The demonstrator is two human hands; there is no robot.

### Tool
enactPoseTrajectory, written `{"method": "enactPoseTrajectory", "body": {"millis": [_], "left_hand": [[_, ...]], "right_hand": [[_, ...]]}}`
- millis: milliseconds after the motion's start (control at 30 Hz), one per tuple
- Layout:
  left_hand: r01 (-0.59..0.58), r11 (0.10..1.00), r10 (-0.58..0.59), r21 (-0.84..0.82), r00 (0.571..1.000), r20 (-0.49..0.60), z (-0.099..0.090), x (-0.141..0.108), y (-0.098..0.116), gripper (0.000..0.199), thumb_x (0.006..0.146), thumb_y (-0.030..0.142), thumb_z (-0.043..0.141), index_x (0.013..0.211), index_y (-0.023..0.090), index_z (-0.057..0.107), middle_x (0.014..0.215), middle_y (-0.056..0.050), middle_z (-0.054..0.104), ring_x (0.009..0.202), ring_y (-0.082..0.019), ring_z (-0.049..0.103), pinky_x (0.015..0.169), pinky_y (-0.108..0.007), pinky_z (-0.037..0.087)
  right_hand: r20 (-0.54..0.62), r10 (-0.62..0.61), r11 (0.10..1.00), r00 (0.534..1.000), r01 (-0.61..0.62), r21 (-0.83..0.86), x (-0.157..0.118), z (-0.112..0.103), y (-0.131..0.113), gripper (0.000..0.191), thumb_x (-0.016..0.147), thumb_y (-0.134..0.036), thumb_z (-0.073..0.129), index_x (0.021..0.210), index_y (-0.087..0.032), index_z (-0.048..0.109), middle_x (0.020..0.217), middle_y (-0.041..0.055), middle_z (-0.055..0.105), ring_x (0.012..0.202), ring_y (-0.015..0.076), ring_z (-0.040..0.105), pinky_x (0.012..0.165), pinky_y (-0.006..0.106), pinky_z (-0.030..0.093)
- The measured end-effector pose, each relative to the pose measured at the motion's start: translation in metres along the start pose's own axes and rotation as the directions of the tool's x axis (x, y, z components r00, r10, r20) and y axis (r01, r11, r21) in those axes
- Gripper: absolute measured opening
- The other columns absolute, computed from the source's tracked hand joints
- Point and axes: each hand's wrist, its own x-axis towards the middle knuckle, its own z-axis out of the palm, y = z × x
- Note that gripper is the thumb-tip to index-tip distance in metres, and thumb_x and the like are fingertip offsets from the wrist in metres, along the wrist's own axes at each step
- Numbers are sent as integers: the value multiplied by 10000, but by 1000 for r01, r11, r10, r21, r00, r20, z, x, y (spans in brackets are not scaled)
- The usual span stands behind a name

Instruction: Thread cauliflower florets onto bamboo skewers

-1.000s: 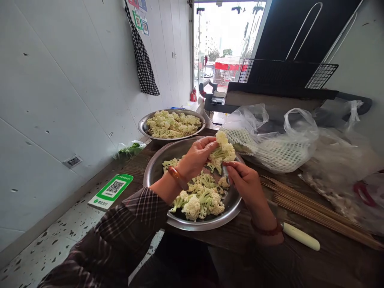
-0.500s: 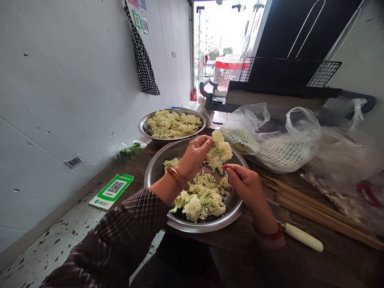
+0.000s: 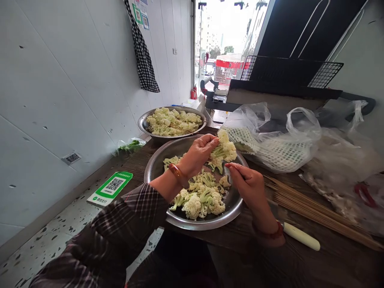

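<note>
My left hand (image 3: 200,154) is closed round a bunch of cauliflower florets (image 3: 223,150), held above the near metal basin (image 3: 154,168). Thumb and fingers of my right hand (image 3: 246,178) are pinched together just below and right of that bunch. Whatever sits in the right-hand pinch is too small or hidden to make out. Several loose cauliflower florets (image 3: 201,200) lie in the basin under both hands. Beside my right forearm are a bundle of thin wooden skewers (image 3: 312,208) and a knife with a pale handle (image 3: 301,236).
Behind the near basin stands a second metal basin (image 3: 142,125) heaped with cauliflower (image 3: 174,122) and a few skewers. Plastic bags (image 3: 282,148) crowd the table's right side. A QR code card (image 3: 111,188) lies at left, near bagged greens (image 3: 130,147). The wall (image 3: 75,80) borders the left.
My left hand and its cauliflower bunch have shifted slightly right. My right hand has moved a little right too, its fingers still pinched. The view has tilted slightly.
</note>
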Motion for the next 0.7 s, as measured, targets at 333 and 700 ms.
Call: {"method": "enactPoseTrajectory", "body": {"millis": [333, 700], "left_hand": [[-29, 997, 32, -69, 998, 50, 1, 1, -3, 351, 807, 459, 762, 809, 169, 564, 742, 20, 532, 670, -89, 483, 619, -216, 405], [-55, 997, 59, -56, 996, 62, 2, 2, -7, 279, 862, 397, 715, 815, 168, 564, 746, 24, 538, 677, -87, 480, 627, -208, 398]], "right_hand": [[-32, -33, 999, 999, 33, -12, -1, -1, -2, 250, 911, -347, 623, 958, -212, 828, 941, 47, 815, 860, 252, 761, 779, 348, 591], [14, 44, 998, 999, -44, 53, -2, -3, -2, 280, 923, -358, 614, 1016, -185, 814, 684, 36, 708, 707, 215, 687, 523, 274, 480]]}}
